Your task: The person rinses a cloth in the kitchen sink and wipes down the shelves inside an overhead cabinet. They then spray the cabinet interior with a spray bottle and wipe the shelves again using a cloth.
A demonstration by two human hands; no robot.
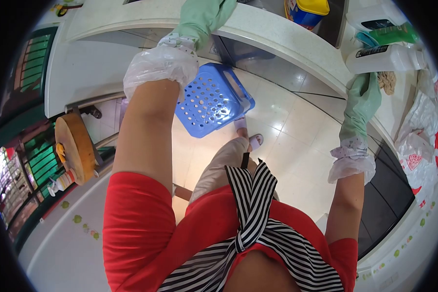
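My left hand (204, 19), in a pale green rubber glove with a clear plastic cuff, reaches over the white counter edge at the top. Its fingers are cut off by the frame, so their grip is hidden. My right hand (362, 100), gloved the same way, is at the counter's edge on the right with its fingers curled. Close to those fingertips are a crumpled beige cloth or scrubber (387, 82) and a white plastic bottle (384, 58) lying on its side. What the right fingers hold, if anything, is hidden.
A blue perforated plastic stool (209, 100) stands on the tiled floor below the counter. A yellow and blue tub (307, 10) is at the top. Near the right rim lie a green bottle (394, 35) and plastic bags (418, 151). A round wooden board (75, 148) is at left.
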